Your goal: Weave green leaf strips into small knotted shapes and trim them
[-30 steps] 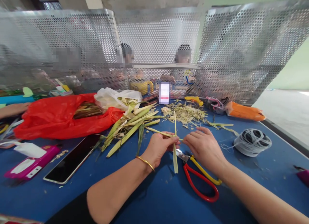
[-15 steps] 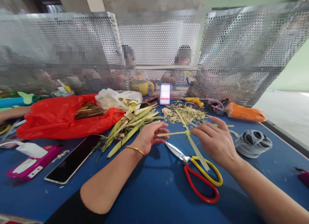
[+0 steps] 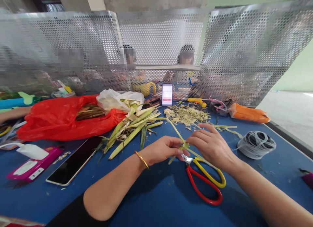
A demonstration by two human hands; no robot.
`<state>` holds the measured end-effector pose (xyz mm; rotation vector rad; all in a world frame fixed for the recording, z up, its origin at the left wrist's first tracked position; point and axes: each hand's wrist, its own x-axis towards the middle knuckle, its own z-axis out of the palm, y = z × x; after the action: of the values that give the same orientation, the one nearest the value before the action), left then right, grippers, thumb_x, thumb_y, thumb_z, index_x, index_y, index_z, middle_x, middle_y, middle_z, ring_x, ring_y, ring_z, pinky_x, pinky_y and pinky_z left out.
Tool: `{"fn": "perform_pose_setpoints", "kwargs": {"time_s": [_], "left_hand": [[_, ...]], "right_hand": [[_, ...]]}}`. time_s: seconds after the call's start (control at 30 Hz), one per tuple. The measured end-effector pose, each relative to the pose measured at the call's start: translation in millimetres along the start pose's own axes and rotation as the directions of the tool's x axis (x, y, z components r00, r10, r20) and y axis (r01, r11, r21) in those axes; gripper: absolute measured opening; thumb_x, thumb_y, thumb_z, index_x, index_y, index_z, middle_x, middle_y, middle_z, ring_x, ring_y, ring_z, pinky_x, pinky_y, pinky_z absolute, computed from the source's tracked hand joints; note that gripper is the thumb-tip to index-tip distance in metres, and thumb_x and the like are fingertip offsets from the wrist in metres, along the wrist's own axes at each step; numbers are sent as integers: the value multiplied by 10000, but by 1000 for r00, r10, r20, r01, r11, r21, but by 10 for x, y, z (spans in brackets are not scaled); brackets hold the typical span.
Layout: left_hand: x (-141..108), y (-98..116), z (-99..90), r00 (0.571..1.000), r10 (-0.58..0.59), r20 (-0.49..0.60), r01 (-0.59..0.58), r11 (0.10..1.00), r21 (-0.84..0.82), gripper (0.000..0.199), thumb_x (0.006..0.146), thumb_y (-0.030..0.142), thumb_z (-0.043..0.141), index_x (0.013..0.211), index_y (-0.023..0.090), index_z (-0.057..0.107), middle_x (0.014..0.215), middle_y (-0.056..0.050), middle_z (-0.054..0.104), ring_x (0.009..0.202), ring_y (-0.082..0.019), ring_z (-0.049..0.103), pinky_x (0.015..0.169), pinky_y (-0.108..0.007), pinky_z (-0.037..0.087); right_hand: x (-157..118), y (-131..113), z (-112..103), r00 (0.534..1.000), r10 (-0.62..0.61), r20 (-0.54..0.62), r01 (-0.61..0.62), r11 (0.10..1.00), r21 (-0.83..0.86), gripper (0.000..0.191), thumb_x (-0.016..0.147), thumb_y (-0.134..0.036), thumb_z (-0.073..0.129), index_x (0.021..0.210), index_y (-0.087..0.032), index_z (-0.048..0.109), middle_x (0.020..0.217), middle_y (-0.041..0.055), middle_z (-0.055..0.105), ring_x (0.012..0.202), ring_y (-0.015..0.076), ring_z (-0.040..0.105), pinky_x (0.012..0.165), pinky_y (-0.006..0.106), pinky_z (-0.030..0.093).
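Note:
Pale green corn husk strips (image 3: 176, 130) cross in a small knot above the blue table (image 3: 151, 201). My left hand (image 3: 162, 151) has moved in from the left, its thumb and fingers closed on the strips beside the knot. On the other side, my right hand (image 3: 211, 144) pinches the knot between thumb and fingertips, with its other fingers raised. Scissors (image 3: 204, 179) with one red and one yellow handle lie under the hands, and my left fingers hide most of their blades. A heap of corn husks (image 3: 132, 132) lies beyond my left wrist.
Cut husk scraps (image 3: 188, 114) are piled ahead, before a propped phone (image 3: 167, 95). Left are a red plastic bag (image 3: 53, 119), a dark phone (image 3: 75, 160) and a purple device (image 3: 34, 165). A ball of string (image 3: 256, 145) sits right. A perforated metal screen (image 3: 161, 35) bounds the back.
My left hand has moved right and closed on the strips by the knot. The right hand has shifted slightly left and down with the knot, and the strips have turned.

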<state>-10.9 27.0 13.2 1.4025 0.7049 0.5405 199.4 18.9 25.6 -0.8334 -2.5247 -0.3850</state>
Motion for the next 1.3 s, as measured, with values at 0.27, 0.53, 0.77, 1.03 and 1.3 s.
{"fn": "perform_pose_setpoints", "kwargs": {"time_s": [0.27,0.53,0.77,1.03,1.3], "left_hand": [[27,-52,94,986,-68,-154,52,993,-107,269,786,371,631,900,130,657,867,-87,713,563,-100,633,472,-176,351],[57,-88,133,955,-211,-209,116,913,-390,223,723,284,712,870,122,666,722,-40,668,415,-38,511,380,-161,253],[57,-57,77,980,-157,-124,32,733,-680,138,799,203,654,917,135,671,680,0,591,411,-4,436,394,-126,277],[25,-93,99,994,-85,71,110,699,-707,207,754,198,714,938,114,670,744,-27,613,433,-4,461,419,-123,321],[53,-89,239,989,-66,-134,-73,572,-817,131,743,132,709,870,126,681,657,-16,634,387,6,413,389,-108,304]], "right_hand": [[20,-30,14,999,44,-9,-42,992,115,142,946,-202,442,891,-177,571,742,9,661,697,135,624,973,389,354],[-9,-11,10,986,104,-129,-106,994,-11,125,922,-209,485,914,-200,609,860,44,677,830,173,626,979,407,356],[-38,-44,-57,927,259,-270,-246,966,80,64,846,-221,612,904,-224,639,890,36,688,848,195,623,884,386,388],[-23,-80,334,951,278,139,-308,789,532,261,937,-261,452,777,-205,651,747,4,687,773,156,629,989,406,346],[-53,-228,348,958,285,-12,-258,884,389,260,934,-211,424,874,-221,677,713,10,687,700,151,604,816,326,421]]}}
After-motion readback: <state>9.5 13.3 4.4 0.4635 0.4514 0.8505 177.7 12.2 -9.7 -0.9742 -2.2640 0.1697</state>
